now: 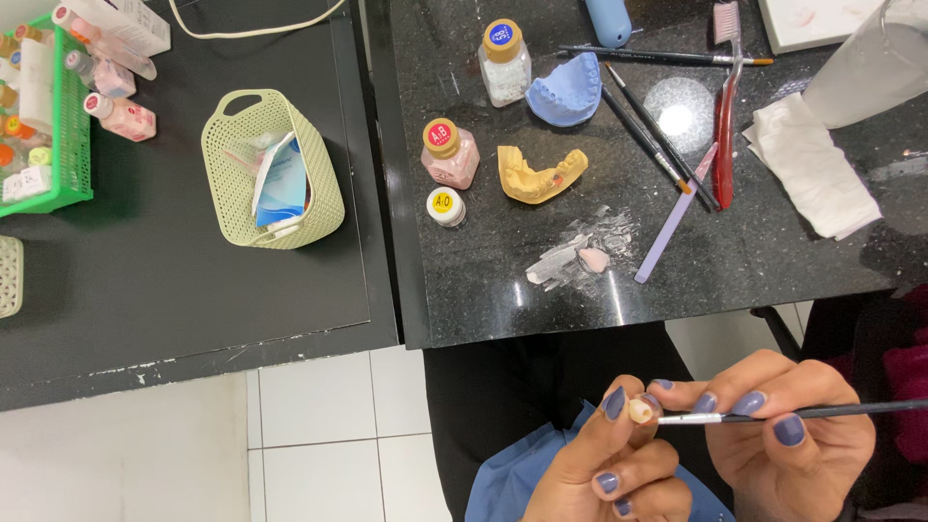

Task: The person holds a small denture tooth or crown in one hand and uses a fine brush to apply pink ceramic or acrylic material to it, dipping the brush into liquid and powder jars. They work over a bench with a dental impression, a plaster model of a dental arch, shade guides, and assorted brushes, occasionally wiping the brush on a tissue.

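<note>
Head view, looking down past the edge of a black speckled worktop (773,261) to the person's lap. The left hand (604,464), palm turned inward and fingers curled, pinches a small cream-coloured tooth form (640,410) between thumb and forefinger; the form is blunt, pale yellow and sits at the fingertips, below the worktop's front edge. The right hand (788,440) closes around a thin dark-handled brush (773,415) in a pen-like grip, the handle lying nearly level and running off to the right, its silver ferrule and tip meeting the tooth form. On the worktop, well apart from both hands: a yellow dental cast (539,174), a blue dental cast (568,92), and a pink smear of paste (592,258).
</note>
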### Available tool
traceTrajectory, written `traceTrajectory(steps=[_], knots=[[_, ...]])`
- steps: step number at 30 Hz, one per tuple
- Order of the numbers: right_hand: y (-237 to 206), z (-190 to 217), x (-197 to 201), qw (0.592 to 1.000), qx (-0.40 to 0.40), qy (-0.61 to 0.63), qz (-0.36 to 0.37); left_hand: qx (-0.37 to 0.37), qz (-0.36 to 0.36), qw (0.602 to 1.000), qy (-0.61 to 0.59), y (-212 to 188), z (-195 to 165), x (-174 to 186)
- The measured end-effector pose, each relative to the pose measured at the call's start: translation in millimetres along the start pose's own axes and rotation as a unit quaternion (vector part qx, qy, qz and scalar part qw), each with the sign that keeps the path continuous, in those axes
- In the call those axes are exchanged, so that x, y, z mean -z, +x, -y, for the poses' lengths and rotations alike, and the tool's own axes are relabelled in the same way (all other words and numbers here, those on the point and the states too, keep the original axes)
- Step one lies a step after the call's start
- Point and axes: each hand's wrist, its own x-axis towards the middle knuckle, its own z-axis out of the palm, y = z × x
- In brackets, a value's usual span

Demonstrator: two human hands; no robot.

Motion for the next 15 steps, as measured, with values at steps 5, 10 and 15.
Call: traceTrajectory(steps=[5,10,15], knots=[[1.4,2.7,1.7,0.999,-0.017,0.026,0.009,0.006,0.012,1.000,-0.001,1.9,-0.5,1.6],[2.4,1.8,-1.4,0.999,-0.012,0.043,0.010,0.011,0.012,1.000,-0.014,2.0,0.1,4.4],[4.6,1.7,-0.7,0.998,-0.011,0.052,0.023,0.011,0.050,0.999,-0.016,3.1,0.8,5.4]])
